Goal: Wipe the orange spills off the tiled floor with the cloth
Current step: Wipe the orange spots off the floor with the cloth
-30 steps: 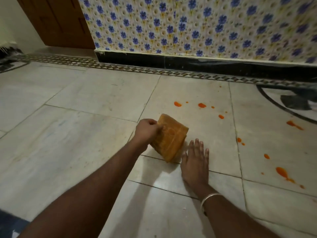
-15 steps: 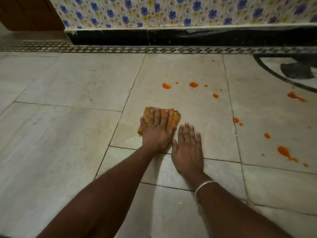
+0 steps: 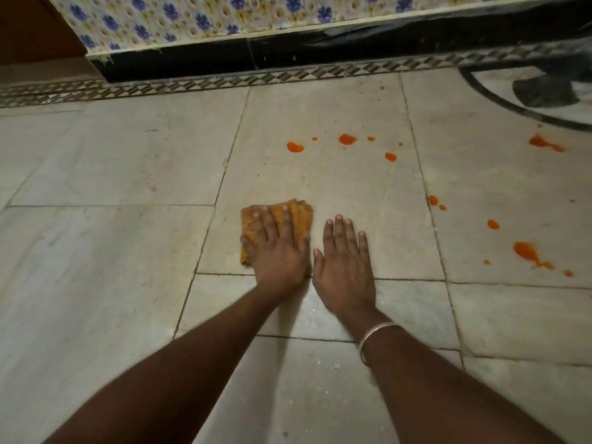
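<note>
A folded orange cloth (image 3: 303,219) lies flat on the pale tiled floor (image 3: 105,245). My left hand (image 3: 278,251) presses down on it with straight, spread fingers. Right beside it, my right hand (image 3: 344,267) rests flat on the bare tile, palm down, a metal bangle on its wrist. Orange spills dot the floor beyond and to the right: a drop (image 3: 295,147) and another (image 3: 347,139) ahead of the cloth, small drops (image 3: 433,200) on a grout line, a larger splash (image 3: 527,251) at the right and one (image 3: 541,141) farther back.
A black skirting (image 3: 288,56) under blue-flowered wall tiles (image 3: 192,20) runs across the back, with a patterned border strip (image 3: 224,81) on the floor. A dark curved floor inlay (image 3: 499,94) sits at the far right. A brown door (image 3: 28,27) stands at the far left.
My left hand carried the cloth in the air, then laid it on the tile and flattened on top of it. My right hand stayed flat on the floor.
</note>
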